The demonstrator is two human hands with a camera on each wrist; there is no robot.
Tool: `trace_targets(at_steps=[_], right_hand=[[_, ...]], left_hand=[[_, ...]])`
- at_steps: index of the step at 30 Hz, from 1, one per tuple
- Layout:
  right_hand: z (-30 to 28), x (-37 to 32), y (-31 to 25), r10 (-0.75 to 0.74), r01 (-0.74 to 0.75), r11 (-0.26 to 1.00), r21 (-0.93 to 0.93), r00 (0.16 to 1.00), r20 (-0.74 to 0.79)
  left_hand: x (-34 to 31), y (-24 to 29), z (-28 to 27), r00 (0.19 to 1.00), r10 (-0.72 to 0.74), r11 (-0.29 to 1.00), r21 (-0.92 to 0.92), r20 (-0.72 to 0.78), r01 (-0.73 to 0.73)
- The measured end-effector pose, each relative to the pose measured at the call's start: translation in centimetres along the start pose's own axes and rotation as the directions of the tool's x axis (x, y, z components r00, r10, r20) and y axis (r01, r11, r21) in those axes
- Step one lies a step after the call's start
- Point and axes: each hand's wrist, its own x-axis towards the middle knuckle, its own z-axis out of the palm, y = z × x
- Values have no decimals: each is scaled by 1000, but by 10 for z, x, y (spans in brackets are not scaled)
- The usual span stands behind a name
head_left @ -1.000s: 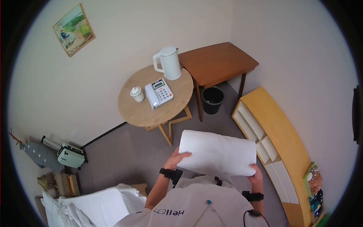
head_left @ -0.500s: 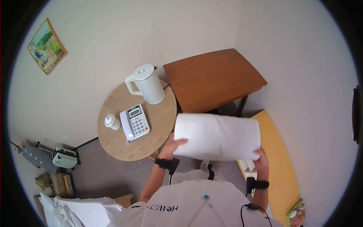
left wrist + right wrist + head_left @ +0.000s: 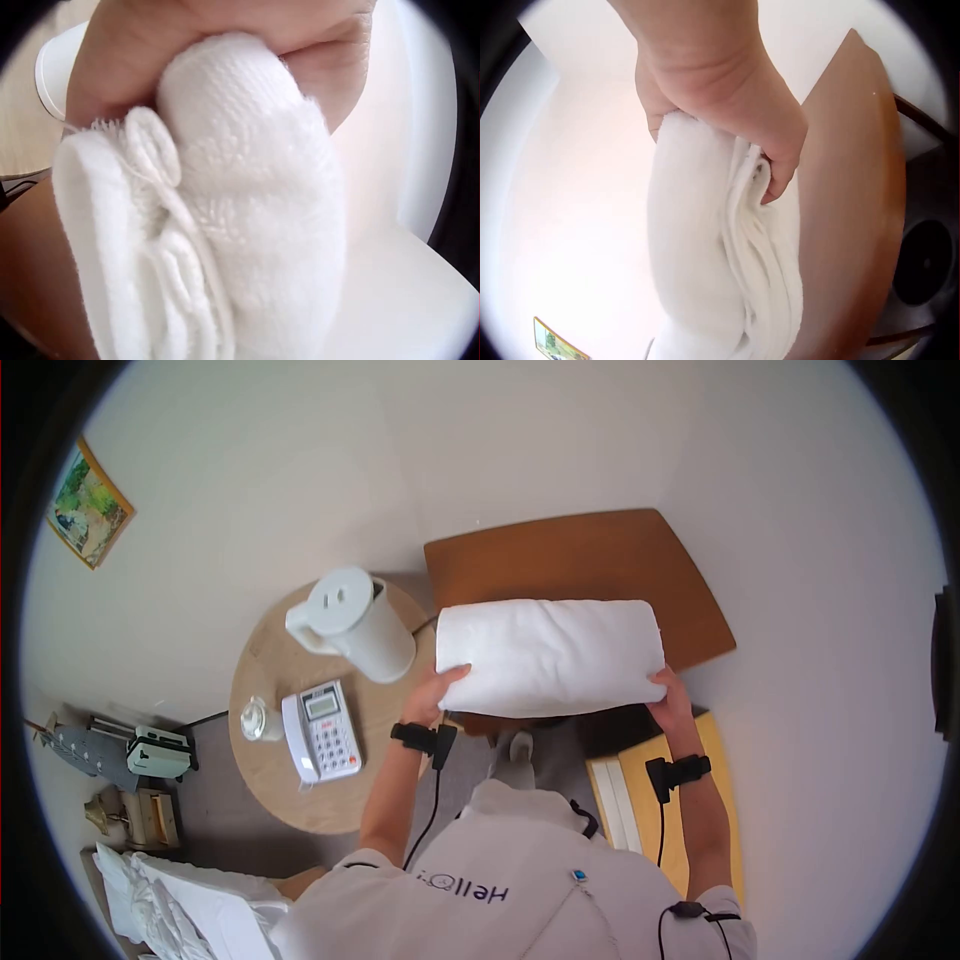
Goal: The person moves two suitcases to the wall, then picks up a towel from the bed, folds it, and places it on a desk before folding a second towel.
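Note:
A thick white towel (image 3: 550, 660), folded into a long bundle, is held level in front of the body, overlapping the near part of the brown wooden table (image 3: 560, 555) in the head view. My left hand (image 3: 432, 692) grips its left end, thumb on top. At the right end my right hand (image 3: 674, 700) holds it the same way. Looped terry layers of the towel (image 3: 255, 187) show below the hand in the left wrist view. In the right wrist view the stacked folds of the towel (image 3: 697, 240) hang from the hand, beside the brown tabletop.
To the left, a round wooden table (image 3: 390, 705) bears a white kettle (image 3: 350, 625), a telephone (image 3: 322, 732) and a lidded cup (image 3: 260, 720). A yellow-topped cabinet (image 3: 655, 780) stands at right. A black bin (image 3: 922, 262) is beneath the brown table. Farther left are a suitcase (image 3: 158, 755) and bed (image 3: 200, 890).
Both hands have carried the towel forward, from above the floor to over the near part of the brown table. The body has come closer to the tables. The grip stays the same.

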Motion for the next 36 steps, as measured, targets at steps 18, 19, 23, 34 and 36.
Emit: trace_targets(at_steps=[18, 19, 23, 34, 36], right_hand=[[18, 391, 33, -187, 40, 316, -948, 982, -21], [31, 381, 32, -206, 56, 283, -958, 979, -3], [23, 386, 24, -134, -49, 164, -985, 988, -71], [49, 314, 33, -264, 459, -53, -887, 850, 456], [58, 275, 33, -293, 429, 342, -836, 894, 339]], left_hand=[[288, -21, -110, 800, 235, 877, 475, -552, 70], [289, -21, -111, 789, 296, 818, 569, -539, 81], [281, -16, -94, 757, 422, 692, 717, -500, 88], [175, -1, -4, 731, 671, 392, 895, -120, -214], [124, -18, 8, 873, 469, 620, 754, -135, -216]])
